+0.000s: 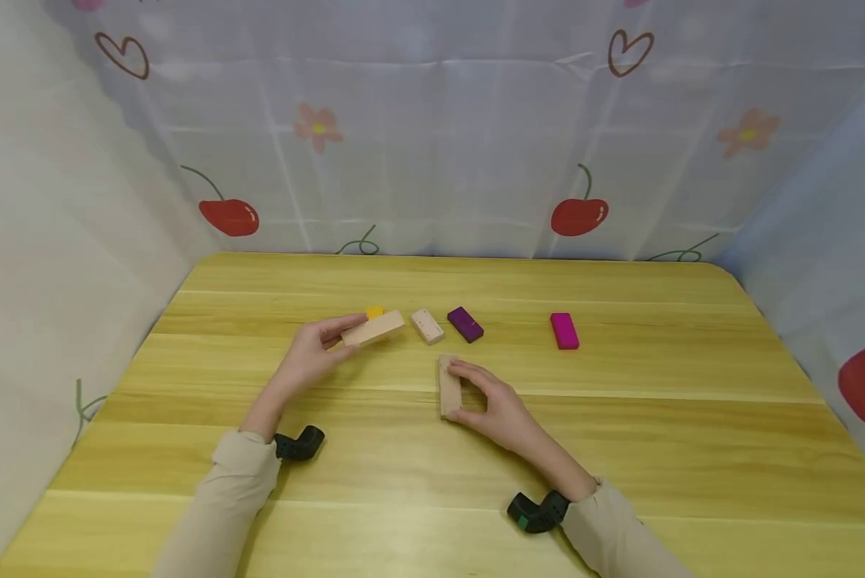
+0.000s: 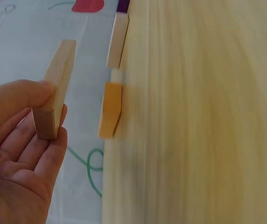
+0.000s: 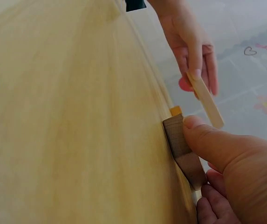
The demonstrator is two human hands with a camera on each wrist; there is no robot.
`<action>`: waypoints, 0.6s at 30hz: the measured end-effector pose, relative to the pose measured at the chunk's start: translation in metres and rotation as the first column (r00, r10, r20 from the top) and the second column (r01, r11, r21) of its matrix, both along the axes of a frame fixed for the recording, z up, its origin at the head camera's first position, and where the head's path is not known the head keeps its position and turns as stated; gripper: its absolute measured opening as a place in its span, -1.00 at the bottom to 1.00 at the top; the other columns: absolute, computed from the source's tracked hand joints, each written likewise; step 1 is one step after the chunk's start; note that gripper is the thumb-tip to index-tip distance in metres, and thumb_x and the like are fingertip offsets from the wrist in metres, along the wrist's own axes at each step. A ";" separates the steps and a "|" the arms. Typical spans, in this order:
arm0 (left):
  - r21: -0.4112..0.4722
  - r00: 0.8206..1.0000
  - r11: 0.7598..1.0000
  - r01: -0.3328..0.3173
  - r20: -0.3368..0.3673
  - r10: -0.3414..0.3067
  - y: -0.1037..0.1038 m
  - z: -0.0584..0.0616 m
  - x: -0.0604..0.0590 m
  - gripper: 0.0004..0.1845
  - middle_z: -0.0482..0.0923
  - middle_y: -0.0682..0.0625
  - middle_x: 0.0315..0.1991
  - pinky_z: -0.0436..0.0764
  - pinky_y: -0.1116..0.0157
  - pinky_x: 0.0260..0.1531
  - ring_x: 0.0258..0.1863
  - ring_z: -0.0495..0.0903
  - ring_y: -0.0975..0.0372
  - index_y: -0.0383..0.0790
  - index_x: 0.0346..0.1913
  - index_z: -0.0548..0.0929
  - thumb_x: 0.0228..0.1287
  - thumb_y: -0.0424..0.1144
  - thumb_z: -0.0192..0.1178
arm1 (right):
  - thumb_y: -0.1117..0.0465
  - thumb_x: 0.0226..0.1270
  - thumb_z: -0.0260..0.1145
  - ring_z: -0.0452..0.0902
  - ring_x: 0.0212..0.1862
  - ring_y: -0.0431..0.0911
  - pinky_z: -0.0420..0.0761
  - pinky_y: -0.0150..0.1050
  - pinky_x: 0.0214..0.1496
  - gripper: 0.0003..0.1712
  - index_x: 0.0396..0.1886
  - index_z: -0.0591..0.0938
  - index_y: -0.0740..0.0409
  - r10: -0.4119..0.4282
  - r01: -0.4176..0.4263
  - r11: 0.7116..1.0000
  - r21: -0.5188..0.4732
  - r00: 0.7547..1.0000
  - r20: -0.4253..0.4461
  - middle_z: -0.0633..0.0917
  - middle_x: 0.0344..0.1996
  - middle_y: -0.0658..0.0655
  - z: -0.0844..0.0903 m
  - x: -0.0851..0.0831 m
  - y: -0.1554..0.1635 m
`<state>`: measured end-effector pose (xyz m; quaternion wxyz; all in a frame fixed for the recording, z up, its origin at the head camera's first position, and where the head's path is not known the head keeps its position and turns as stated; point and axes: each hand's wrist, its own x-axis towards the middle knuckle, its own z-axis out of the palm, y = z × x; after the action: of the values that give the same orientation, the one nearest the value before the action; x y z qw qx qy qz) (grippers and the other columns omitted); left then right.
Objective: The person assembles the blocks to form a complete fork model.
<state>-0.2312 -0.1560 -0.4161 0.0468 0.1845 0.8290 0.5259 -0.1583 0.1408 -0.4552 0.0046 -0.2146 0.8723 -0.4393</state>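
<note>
My left hand (image 1: pixel 312 353) pinches a plain wooden block (image 1: pixel 374 328) by one end and holds it a little above the table, in front of an orange block (image 1: pixel 375 311). The left wrist view shows that plain wooden block (image 2: pixel 55 88) between thumb and fingers, with the orange block (image 2: pixel 111 110) lying on the table beyond it. My right hand (image 1: pixel 491 401) grips a second wooden block (image 1: pixel 449 386) standing on its long edge on the table, thumb at one end, fingers at the other; the right wrist view shows this second wooden block (image 3: pixel 182 148) under my thumb.
On the yellow wooden table (image 1: pixel 620 449) lie a pale block (image 1: pixel 427 325), a dark purple block (image 1: pixel 465 324) and a magenta block (image 1: pixel 565 330) in a loose row. A cherry-print cloth (image 1: pixel 475 136) hangs behind and at both sides.
</note>
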 end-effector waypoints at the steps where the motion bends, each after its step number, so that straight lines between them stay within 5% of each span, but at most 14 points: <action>1: 0.005 1.000 1.000 0.018 0.006 -0.018 0.007 0.004 0.001 -0.56 0.42 -0.02 0.13 0.39 0.29 0.05 0.13 0.36 0.20 -0.17 0.13 0.48 0.13 -0.35 0.19 | 0.07 0.01 0.37 0.16 0.27 -0.12 0.20 -0.14 0.25 -0.30 0.21 0.38 0.03 -0.001 0.001 1.000 0.001 1.000 -0.002 0.33 0.24 -0.03 0.000 0.000 0.000; 6: 0.069 0.992 0.990 0.121 0.029 -0.123 0.038 0.023 0.004 -0.54 0.40 -0.17 0.13 0.37 0.19 0.07 0.13 0.36 0.08 -0.40 0.14 0.41 0.13 -0.46 0.15 | 0.08 0.01 0.38 0.17 0.27 -0.11 0.21 -0.13 0.25 -0.30 0.20 0.39 0.04 -0.003 0.003 1.000 -0.002 1.000 -0.011 0.33 0.24 -0.02 0.002 0.000 0.000; 18: 0.158 0.931 0.932 0.325 0.118 -0.345 0.082 0.008 -0.009 -0.52 0.38 -0.26 0.12 0.37 0.15 0.07 0.17 0.31 0.04 -0.41 0.19 0.34 0.18 -0.46 0.10 | 0.07 -0.01 0.39 0.18 0.26 -0.11 0.20 -0.12 0.25 -0.28 0.21 0.39 0.04 -0.005 0.005 1.000 -0.019 1.000 -0.001 0.35 0.22 -0.03 0.001 0.002 -0.001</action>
<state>-0.2405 -0.0742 -0.4082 0.1829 0.2877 0.7419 0.5773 -0.1561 0.1394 -0.4538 0.0012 -0.2126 0.8686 -0.4477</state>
